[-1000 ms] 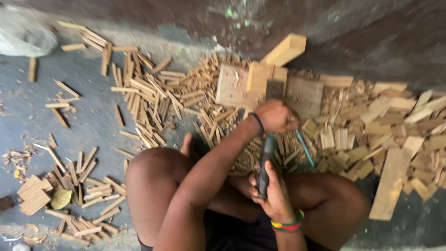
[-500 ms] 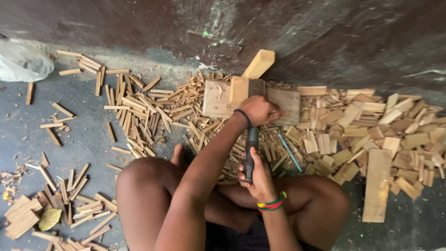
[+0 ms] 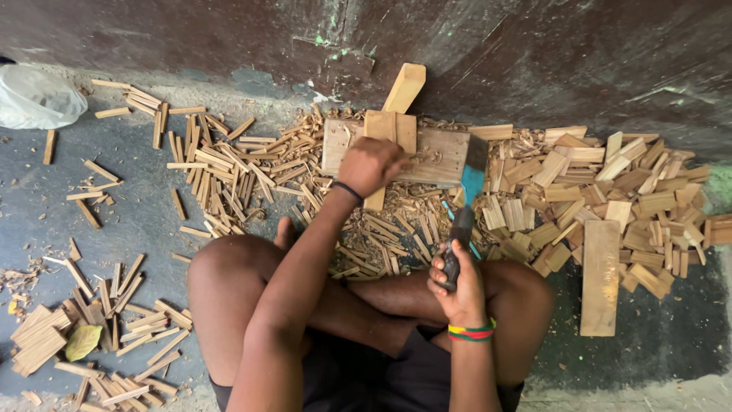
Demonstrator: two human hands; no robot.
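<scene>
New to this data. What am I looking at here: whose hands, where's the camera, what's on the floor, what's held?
One view only: a camera on the person's head, looking down at crossed bare legs and both bare hands. No machine.

The left hand steadies a pale upright wooden piece on a flat wooden chopping board. The right hand grips the dark handle of a broad-bladed chopping knife, raised beside the board.

On the grey concrete floor lie thin split wooden sticks to the left, short flat wooden offcuts and a long plank to the right, and a white plastic bag far left.
</scene>
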